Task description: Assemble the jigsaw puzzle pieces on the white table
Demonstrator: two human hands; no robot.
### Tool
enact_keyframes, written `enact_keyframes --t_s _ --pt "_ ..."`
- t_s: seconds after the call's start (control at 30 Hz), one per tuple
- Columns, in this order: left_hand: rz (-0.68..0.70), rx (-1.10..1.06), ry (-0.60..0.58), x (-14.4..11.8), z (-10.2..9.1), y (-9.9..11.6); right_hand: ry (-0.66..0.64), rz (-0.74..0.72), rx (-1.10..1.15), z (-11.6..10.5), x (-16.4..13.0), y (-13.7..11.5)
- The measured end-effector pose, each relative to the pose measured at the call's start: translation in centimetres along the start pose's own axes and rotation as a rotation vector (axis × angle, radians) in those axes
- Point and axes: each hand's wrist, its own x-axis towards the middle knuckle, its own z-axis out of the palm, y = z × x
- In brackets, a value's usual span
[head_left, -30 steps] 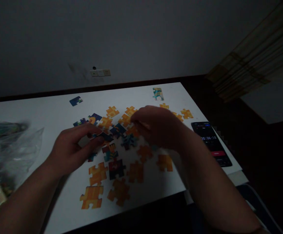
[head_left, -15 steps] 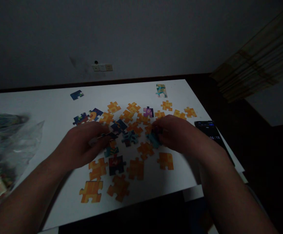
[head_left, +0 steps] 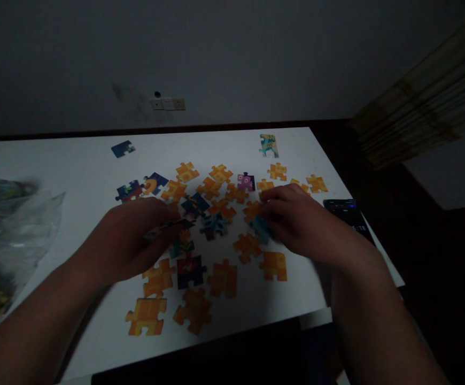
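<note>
My left hand (head_left: 136,235) is closed in a pinch, and a dark puzzle piece (head_left: 182,223) shows between its thumb and fingers. Beneath that grip lies a teal piece with an orange figure (head_left: 182,246). On the right, my right hand (head_left: 292,216) has its fingers curled down beside a teal puzzle piece (head_left: 260,229); what the fingertips hold is hidden. Between the hands lie a dark blue piece (head_left: 195,205) and a grey-blue patterned piece (head_left: 214,225). Orange pieces (head_left: 247,247) are scattered around them, with a purple piece (head_left: 246,182) farther back.
All this is on a white table (head_left: 96,337). A clear plastic bag (head_left: 24,235) lies at the left, a phone (head_left: 348,216) at the right edge. Single pieces lie at the back: a blue one (head_left: 123,148) and a teal-yellow one (head_left: 269,145). Behind is a wall with sockets (head_left: 168,104).
My right hand has shifted slightly right, and the teal piece and an orange piece near it have slid right too. My left hand keeps its pinch on the dark piece. The view tilts slightly.
</note>
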Motion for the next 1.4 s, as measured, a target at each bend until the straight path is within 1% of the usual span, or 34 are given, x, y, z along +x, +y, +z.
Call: enact_keyframes --t_s 0.17,0.27,0.4,0.5,0.63,0.8,0.93,1.1,1.17,1.3,1.4 --pt "-0.001 0.005 -0.001 -0.2 0.1 -0.2 -0.003 0.019 0.087 0.1 -0.5 0.4" --pt "-0.005 0.007 -0.008 0.0 -0.1 0.2 -0.009 0.02 0.087 0.3 -0.6 0.6" --pt "0.033 0.014 0.012 0.5 -0.3 0.8 -0.019 0.001 0.082 0.5 -0.8 1.0" --pt "0.059 0.031 0.022 0.7 -0.3 1.0 0.015 -0.025 0.089 0.7 -1.0 1.4" --pt "0.129 0.044 0.039 0.9 -0.4 1.1 0.095 -0.058 0.085 0.6 -1.2 2.2" --pt "0.173 0.073 0.074 1.0 -0.5 1.3 0.171 -0.017 0.069 0.1 -1.0 2.4" --pt "0.179 0.078 0.075 1.1 -0.4 1.2 0.206 -0.017 0.053 -0.1 -0.9 2.2" --pt "0.158 0.048 0.063 1.0 -0.4 0.9 0.111 -0.004 0.046 0.2 -0.9 2.6" --pt "0.16 0.057 0.056 0.9 -0.3 0.7 0.103 0.008 0.05 0.3 -0.9 2.8" --pt "0.194 0.059 0.071 0.5 0.1 0.2 0.153 0.047 0.084 -0.1 -0.9 2.6" --pt "0.19 0.05 0.079 0.4 0.2 -0.1 0.231 0.107 0.085 -0.5 -1.0 2.6"
